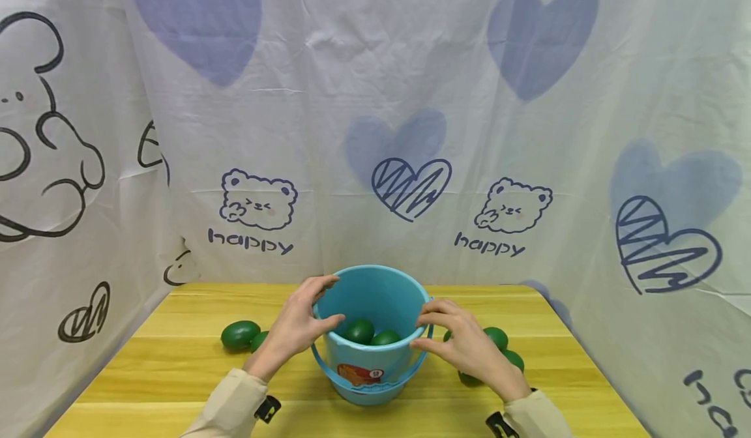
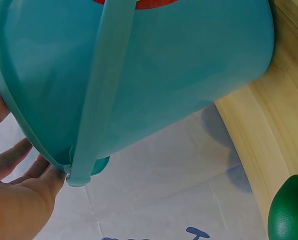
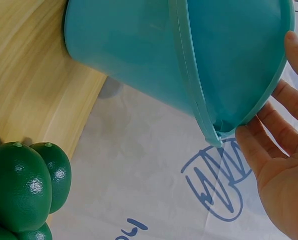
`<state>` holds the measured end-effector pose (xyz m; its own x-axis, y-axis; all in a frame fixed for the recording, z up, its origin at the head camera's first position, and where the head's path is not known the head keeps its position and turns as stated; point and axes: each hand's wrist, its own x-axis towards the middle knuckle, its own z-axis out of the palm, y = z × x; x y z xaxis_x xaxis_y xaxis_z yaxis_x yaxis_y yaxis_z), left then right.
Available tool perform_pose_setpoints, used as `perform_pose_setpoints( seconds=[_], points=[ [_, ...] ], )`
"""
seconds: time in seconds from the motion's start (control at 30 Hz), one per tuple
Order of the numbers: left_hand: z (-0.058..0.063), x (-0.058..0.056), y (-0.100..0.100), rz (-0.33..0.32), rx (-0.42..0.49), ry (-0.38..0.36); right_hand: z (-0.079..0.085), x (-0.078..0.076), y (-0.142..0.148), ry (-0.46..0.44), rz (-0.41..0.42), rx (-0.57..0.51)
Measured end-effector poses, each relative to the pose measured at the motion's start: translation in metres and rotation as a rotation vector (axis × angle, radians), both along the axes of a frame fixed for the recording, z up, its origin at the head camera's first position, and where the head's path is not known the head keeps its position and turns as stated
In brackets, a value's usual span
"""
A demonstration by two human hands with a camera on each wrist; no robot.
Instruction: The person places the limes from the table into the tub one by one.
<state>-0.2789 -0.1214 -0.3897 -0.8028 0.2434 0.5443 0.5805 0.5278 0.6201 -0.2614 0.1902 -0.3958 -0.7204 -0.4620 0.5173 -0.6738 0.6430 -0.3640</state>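
Note:
A light blue plastic bucket (image 1: 375, 360) stands upright on the table, with a red label on its front and its handle hanging down at the front. Inside lie two glossy dark green oval fruits, one at the left (image 1: 359, 331) and one at the right (image 1: 385, 338). My left hand (image 1: 299, 317) holds the bucket's left rim, thumb toward the front and fingers toward the back. Across from it, my right hand (image 1: 460, 337) holds the right rim. In the right wrist view, the fingertips (image 3: 242, 134) of that hand meet the rim near the handle's hinge.
Two more green fruits (image 1: 240, 335) lie left of the bucket, one partly behind my left forearm. On the right, several others (image 1: 495, 338) sit together, partly covered by my right hand. A white printed cloth (image 1: 375, 66) hangs behind the wooden table (image 1: 147, 386).

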Motion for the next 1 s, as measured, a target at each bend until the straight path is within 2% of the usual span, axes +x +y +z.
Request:
perform_pose_setpoints(
  seconds=[0.13,0.27,0.43,0.57,0.7,0.83,1.0],
  points=[
    [0.0,0.001,-0.001,0.012,-0.007,0.026,0.0,-0.001,0.0,0.001,0.001,0.002],
    [-0.001,0.001,-0.004,0.023,0.034,0.03,0.0,-0.001,-0.001,-0.005,-0.001,0.003],
    [-0.002,0.002,-0.012,0.056,0.118,-0.018,-0.001,-0.001,-0.001,-0.005,0.001,0.001],
    [-0.002,0.001,-0.02,0.089,0.145,-0.06,-0.001,0.0,-0.001,-0.016,-0.001,-0.003],
    [-0.004,-0.001,-0.028,0.114,0.182,-0.045,0.0,0.0,-0.001,-0.013,-0.007,-0.004],
    [-0.009,-0.002,-0.037,0.15,0.214,-0.032,0.0,0.0,0.0,-0.001,-0.004,-0.01],
    [-0.017,-0.001,-0.05,0.206,0.223,-0.055,0.0,0.0,-0.001,-0.003,0.002,-0.007]
  ],
)
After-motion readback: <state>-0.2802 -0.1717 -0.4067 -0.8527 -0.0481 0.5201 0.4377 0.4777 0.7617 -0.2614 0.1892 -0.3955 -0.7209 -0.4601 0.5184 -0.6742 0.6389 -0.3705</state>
